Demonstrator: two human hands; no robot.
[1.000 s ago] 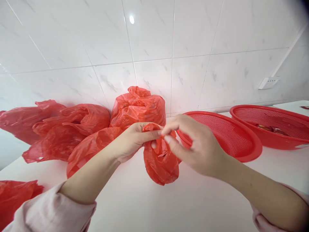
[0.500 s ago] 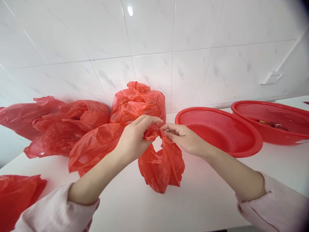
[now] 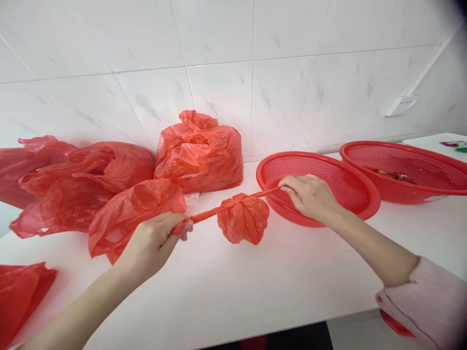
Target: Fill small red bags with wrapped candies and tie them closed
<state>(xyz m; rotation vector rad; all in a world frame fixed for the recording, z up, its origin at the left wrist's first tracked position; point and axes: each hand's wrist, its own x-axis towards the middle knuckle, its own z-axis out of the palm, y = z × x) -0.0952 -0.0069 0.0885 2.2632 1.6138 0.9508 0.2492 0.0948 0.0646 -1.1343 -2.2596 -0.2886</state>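
The left hand [image 3: 151,245] was closed around one twisted end of a small red bag [image 3: 243,221], its forearm slanting up from the lower left. The right hand [image 3: 308,194] pinched the opposite end between thumb and fingers, its arm coming in from the lower right out of a pink sleeve [image 3: 426,296]. The bag's rounded body sat between them, its ends drawn taut; whether it touched the table [image 3: 292,272] could not be told. White tabletop stretched from below the bag to the near edge, leaving room on that side. Farther out, the right hand overlapped the left part of a perforated basket [image 3: 372,206], and a crumpled bag [image 3: 142,204] lay just beyond the left hand. A bulging bag [image 3: 200,158] stood near the tiled wall [image 3: 219,39], with more red bags [image 3: 105,165] heaped to its left. A second basket [image 3: 404,192], with something in it, stood beside the first, below a socket [image 3: 403,104].
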